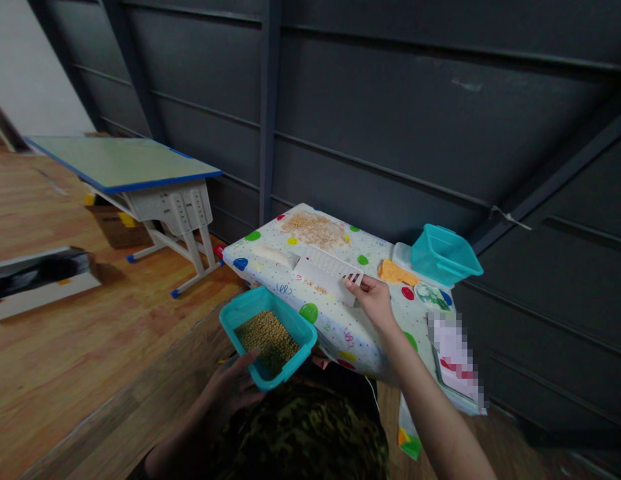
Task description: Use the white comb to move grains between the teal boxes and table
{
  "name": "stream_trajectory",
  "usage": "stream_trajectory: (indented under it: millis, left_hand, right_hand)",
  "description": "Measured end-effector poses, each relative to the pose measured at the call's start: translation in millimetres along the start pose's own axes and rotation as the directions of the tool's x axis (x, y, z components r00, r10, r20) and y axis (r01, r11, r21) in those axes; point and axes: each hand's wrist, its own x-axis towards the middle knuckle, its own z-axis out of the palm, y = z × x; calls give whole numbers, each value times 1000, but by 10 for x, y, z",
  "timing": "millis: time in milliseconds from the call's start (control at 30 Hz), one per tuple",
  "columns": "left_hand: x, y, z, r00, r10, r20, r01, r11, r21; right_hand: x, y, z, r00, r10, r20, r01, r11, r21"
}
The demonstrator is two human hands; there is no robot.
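Note:
A teal plastic bin (304, 328) with soybeans (270, 337) in it is held in my left hand (235, 383), tilted a little, just off the table's front edge. The thumb lies over its near rim; the other fingers are mostly hidden below. My right hand (374, 301) pinches the right end of a white slotted plastic piece (323, 263), which stands on the patterned tablecloth (335, 327). A few loose beans (315, 287) lie in front of that piece. Behind it, a wider scatter of beans (313, 229) covers the far left of the table. A pale, elongated object (273, 255) lies to its left.
At the table's right are an empty teal bin (443, 253), an orange cloth (397, 272), a small clear round container (433, 297) and a partly blurred flat item (455, 357). A dark panelled wall (390, 120) rises behind. A green-topped desk (125, 163) stands left.

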Motion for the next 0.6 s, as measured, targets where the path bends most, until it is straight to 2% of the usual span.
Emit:
stream_trajectory:
  millis: [167,333,500,600]
  left_hand:
    - [-31,-20,77,999,18,-28,-18,1000,-5]
    - [-115,14,153,997,33,-66,-33,999,9]
    - [-155,44,169,999,44,-1,-44,999,-2]
    - [-159,50,172,999,48,9,-48,999,0]
  right_hand:
    - [-48,31,95,997,-8,-83,6,1000,-21]
    - [-71,10,162,996,5,-93,-7,1000,-27]
    - [-182,-3,252,993,3,-120,-2,1000,7]
    - [-186,36,275,988,41,-149,-34,998,54]
